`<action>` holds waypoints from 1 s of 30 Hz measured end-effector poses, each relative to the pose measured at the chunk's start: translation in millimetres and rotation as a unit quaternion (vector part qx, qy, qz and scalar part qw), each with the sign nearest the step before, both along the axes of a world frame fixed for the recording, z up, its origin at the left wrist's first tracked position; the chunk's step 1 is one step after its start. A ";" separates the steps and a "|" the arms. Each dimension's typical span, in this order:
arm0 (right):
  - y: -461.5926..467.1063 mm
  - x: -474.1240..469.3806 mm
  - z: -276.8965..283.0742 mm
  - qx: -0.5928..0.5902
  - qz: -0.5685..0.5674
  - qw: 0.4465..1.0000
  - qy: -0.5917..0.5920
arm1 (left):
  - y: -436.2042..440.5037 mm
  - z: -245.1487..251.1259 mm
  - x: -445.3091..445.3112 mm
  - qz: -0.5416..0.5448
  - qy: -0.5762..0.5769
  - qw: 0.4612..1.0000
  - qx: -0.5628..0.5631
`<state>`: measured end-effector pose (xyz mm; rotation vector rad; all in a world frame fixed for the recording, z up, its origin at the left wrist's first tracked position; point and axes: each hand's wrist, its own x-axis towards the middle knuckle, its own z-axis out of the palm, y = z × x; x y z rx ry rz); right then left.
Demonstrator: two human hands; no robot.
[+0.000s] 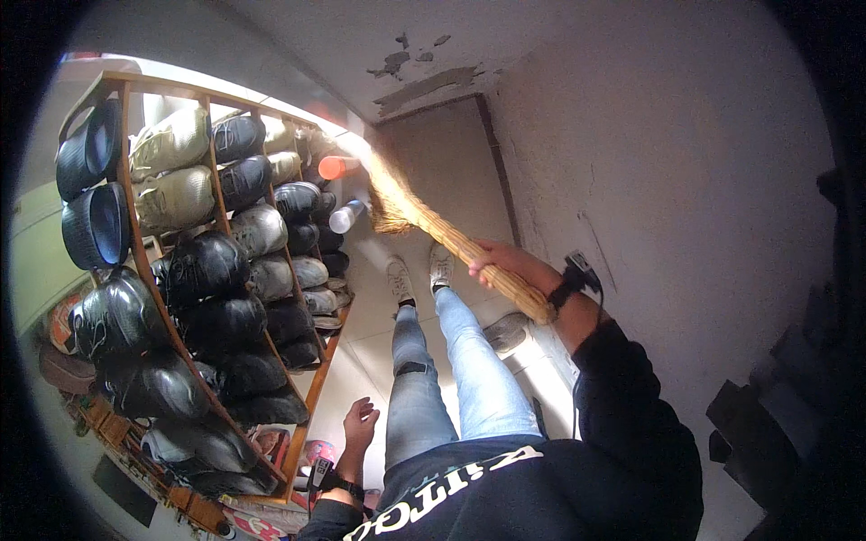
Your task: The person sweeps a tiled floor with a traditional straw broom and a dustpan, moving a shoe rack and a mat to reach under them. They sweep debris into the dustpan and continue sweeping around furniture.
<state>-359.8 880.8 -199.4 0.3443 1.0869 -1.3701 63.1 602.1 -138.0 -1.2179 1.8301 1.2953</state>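
Note:
My right hand (504, 262) grips the thick bundled handle of a straw broom (446, 233). The broom slants away to the upper left, its bristles (392, 203) fanning out near the far end of a wooden shoe rack. Bright light washes out the bristles' far part. Low beside the rack's near end hangs my left hand (360, 422), with nothing in it and its fingers loosely curled apart. Both wrists wear strapped-on devices.
Left of me, the wooden shoe rack (139, 237) holds several rows of shoes. A red-topped cylinder (338, 168) and a pale cylinder (346, 216) stand near the bristles. Dark footwear (506, 333) lies on the tiled floor by my legs. A wall (663, 169) rises at right.

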 end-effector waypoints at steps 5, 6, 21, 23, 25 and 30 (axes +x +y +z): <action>22.7 -27.0 -27.6 0.039 -0.004 0.999 0.022 | -6.9 -3.3 -5.6 0.020 0.017 1.000 0.009; 34.9 -30.1 -28.6 0.061 0.002 0.997 0.040 | -9.6 -3.2 -5.3 0.005 0.004 1.000 0.003; 59.5 2.9 -36.3 -0.027 -0.162 0.986 0.000 | -24.0 -12.5 -16.0 -0.034 0.009 0.999 0.011; 72.3 5.8 -39.9 0.041 -0.176 0.983 -0.021 | -28.9 -11.6 -16.5 -0.038 0.004 0.999 0.006; 84.3 13.3 -36.9 0.066 -0.244 0.965 -0.067 | -33.1 -11.2 -14.0 -0.036 0.007 0.999 0.007; 82.9 24.7 -30.8 0.022 -0.239 0.969 -0.057 | -38.9 -7.5 -5.4 -0.043 -0.006 0.999 0.015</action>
